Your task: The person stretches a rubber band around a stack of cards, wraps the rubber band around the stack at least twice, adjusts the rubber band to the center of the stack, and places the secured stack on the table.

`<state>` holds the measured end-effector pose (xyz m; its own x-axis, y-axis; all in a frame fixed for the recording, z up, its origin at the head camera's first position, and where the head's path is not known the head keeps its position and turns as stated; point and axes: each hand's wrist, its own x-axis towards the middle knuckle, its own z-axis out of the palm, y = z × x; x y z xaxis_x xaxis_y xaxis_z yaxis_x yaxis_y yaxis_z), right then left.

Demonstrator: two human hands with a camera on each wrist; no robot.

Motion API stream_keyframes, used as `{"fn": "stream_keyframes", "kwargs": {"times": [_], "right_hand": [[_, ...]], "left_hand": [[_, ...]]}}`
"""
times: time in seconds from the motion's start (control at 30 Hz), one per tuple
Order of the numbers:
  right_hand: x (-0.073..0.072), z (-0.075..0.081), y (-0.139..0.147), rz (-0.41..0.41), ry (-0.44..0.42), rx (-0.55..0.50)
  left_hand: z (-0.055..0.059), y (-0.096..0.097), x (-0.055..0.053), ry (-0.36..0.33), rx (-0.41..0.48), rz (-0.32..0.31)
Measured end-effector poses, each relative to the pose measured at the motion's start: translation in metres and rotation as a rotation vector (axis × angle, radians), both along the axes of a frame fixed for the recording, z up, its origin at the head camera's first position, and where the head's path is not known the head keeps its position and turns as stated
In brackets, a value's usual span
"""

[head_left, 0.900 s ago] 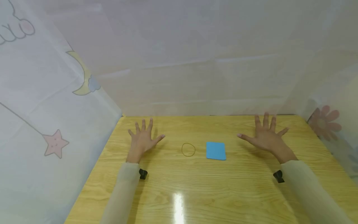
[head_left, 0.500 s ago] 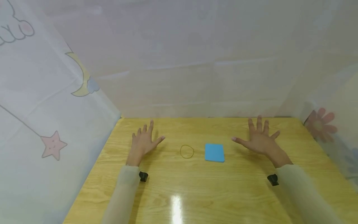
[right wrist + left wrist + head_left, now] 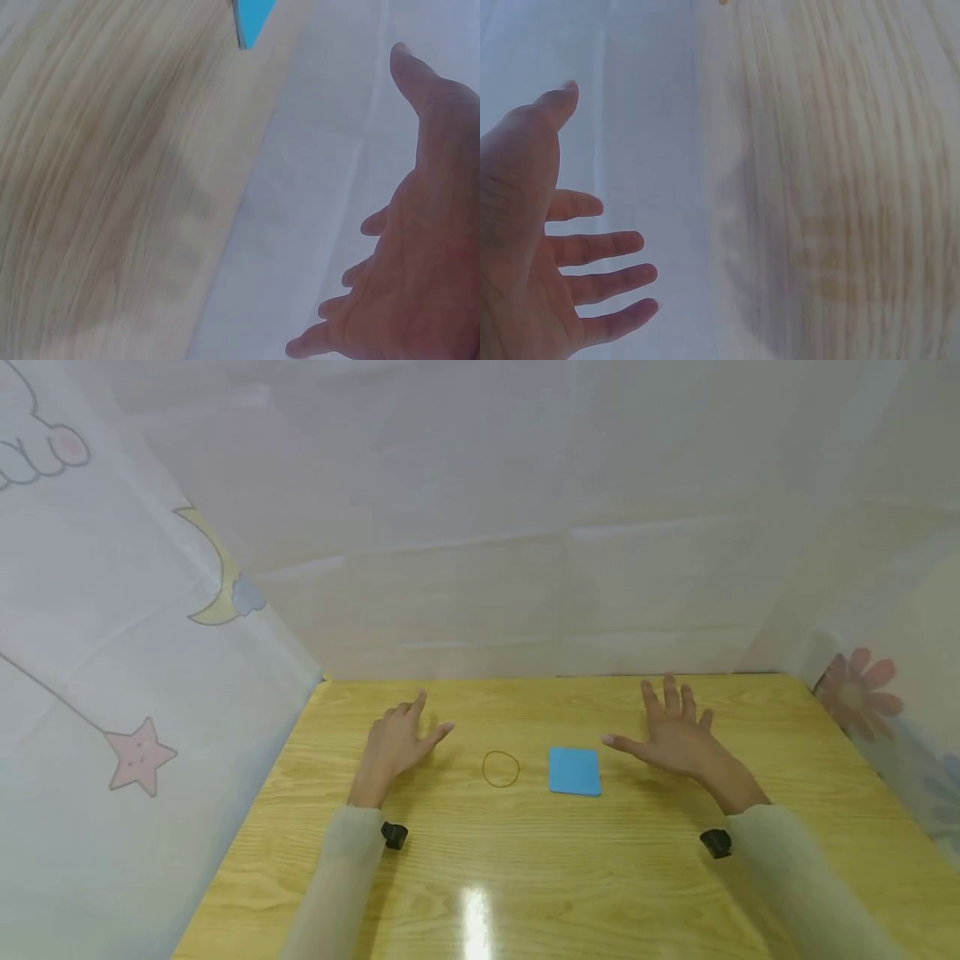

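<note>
A thin brownish-yellow ring, like a rubber band (image 3: pixel 501 769), lies on the wooden table (image 3: pixel 480 843) in the head view. To its right is a blue square pad (image 3: pixel 574 771) that looks like sticky notes; one corner of the blue pad (image 3: pixel 252 21) shows at the top of the right wrist view. My left hand (image 3: pixel 393 745) hovers left of the band, thumb spread and fingers loosely bent, holding nothing. Right of the pad, my right hand (image 3: pixel 678 743) hovers with fingers spread and its thumb pointing toward the pad. Neither hand touches either object.
Behind the table hangs a pale sheet (image 3: pixel 465 593). A printed sheet with a pink star (image 3: pixel 142 756) borders the left side, and one with a pink flower (image 3: pixel 858 693) the right. Small black cameras (image 3: pixel 394 836) sit at both wrists.
Both hands have moved inward, the right hand more clearly, leftward toward the pad. The left fingers have bent more. Band and pad stay in place on the table.
</note>
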<state>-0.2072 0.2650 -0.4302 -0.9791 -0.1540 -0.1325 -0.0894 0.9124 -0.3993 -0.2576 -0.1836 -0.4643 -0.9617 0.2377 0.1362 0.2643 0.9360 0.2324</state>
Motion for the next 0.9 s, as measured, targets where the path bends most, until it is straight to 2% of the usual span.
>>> {"fn": "stream_keyframes", "kwargs": {"times": [0.17,0.4,0.6,0.73,0.9], "right_hand": [[0.003,0.001,-0.008,0.032,0.032,-0.014],[0.007,0.001,-0.018,0.047,0.014,-0.048],[0.006,0.001,-0.027,0.061,0.044,-0.059],[0.008,-0.001,-0.032,0.068,0.071,-0.060],[0.012,-0.005,-0.039,0.089,0.078,-0.059]], "left_hand": [[0.002,0.007,0.002,-0.035,0.051,-0.024],[0.005,0.017,0.006,-0.126,0.098,-0.039],[0.006,0.023,0.006,-0.129,0.126,-0.064],[0.003,0.029,0.006,-0.148,0.176,-0.086],[-0.007,0.036,0.009,-0.183,0.228,-0.096]]}}
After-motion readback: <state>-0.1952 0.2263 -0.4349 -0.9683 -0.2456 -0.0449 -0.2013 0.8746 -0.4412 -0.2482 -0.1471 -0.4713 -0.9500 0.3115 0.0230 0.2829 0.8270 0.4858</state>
